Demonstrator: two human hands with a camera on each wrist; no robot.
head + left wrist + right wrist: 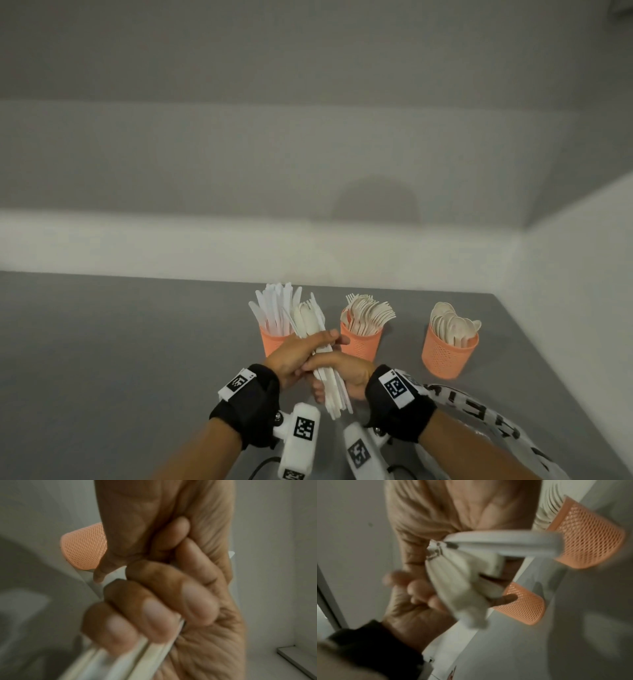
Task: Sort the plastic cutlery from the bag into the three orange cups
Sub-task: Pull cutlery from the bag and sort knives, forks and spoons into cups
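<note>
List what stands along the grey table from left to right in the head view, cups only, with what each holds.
Perforated orange plastic cup of white plastic knives → perforated orange plastic cup of cream plastic forks → perforated orange plastic cup of cream plastic spoons.

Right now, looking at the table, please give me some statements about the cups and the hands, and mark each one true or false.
1. Both hands, left hand and right hand, hold one bundle of white cutlery. True.
2. The middle cup holds spoons. False: it holds forks.
3. The right cup stands empty. False: it is full of spoons.
4. The left cup holds knives. True.
5. All three cups stand upright on the grey table. True.
</note>
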